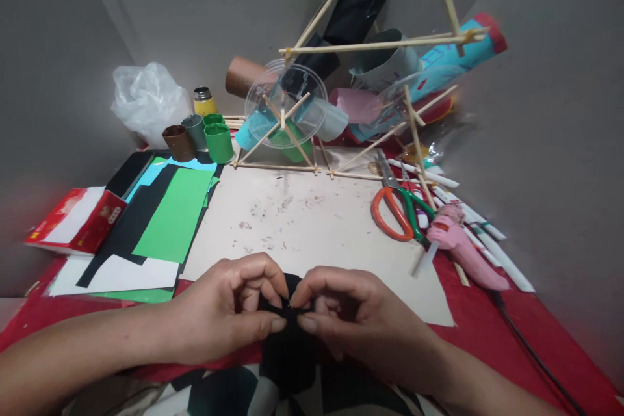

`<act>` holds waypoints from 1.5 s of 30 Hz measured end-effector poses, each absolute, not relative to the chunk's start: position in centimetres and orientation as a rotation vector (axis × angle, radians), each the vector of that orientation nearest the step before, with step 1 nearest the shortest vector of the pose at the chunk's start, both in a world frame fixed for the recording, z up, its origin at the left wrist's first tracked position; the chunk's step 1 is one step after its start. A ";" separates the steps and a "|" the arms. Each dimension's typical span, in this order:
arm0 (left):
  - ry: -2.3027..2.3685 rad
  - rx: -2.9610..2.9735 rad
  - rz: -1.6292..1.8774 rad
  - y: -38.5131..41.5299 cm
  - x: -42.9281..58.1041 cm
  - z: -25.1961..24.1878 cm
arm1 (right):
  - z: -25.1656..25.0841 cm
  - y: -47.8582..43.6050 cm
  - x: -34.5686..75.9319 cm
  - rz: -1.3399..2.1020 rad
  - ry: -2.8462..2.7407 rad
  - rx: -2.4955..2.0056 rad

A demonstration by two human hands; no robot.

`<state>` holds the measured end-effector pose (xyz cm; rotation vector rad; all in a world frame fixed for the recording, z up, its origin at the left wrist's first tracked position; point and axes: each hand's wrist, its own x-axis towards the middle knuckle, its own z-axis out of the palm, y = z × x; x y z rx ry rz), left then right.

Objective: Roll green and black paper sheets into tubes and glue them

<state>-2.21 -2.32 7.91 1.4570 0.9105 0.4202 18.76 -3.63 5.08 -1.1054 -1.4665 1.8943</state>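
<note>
Just above the table's near edge, my left hand (234,309) and my right hand (358,309) come together on a piece of black paper (288,361). Thumb and index finger of each hand pinch it at its upper part, the fingertips almost touching. It hangs down below the fingers towards my lap and looks curved or rolled, though its full shape is hidden. A tiny pale speck shows between the index fingertips; I cannot make out what it is. Under and beyond my hands lies a cream board (292,214) with dark scraps and glue marks.
Beyond the board rises a stick frame (380,45) carrying clear plastic discs and coloured paper tubes. At right lie orange-handled scissors (390,214), a pink glue gun (468,250) with its cord, and white markers (507,266). Coloured paper sheets (175,214) and a red box (80,218) are at left.
</note>
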 end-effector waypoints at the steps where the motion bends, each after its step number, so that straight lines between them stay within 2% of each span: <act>1: 0.909 1.449 0.406 -2.5 -2.3 7.6 | 4.9 -3.8 18.7 1.870 -1.497 -1.112; 12: 0.934 1.576 0.444 -3.3 -3.0 5.9 | 4.5 -4.0 18.7 1.476 -1.756 -1.056; 18: 0.967 1.680 0.488 -3.8 -3.2 5.9 | 4.5 -3.9 19.1 1.516 -1.760 -1.043; 29: 0.739 1.719 0.365 -1.0 -4.0 6.8 | 5.8 -1.7 21.2 1.206 -2.148 -0.810; 34: 0.783 1.746 0.378 -1.3 -3.6 7.7 | 5.8 -2.1 20.6 1.255 -2.136 -0.711; 40: 0.885 1.763 0.401 -3.1 -2.1 8.6 | 5.6 -3.5 20.1 1.005 -2.123 -0.716; 45: 0.836 1.664 0.389 -2.5 -2.5 8.3 | 5.9 -3.4 20.8 1.032 -2.130 -0.719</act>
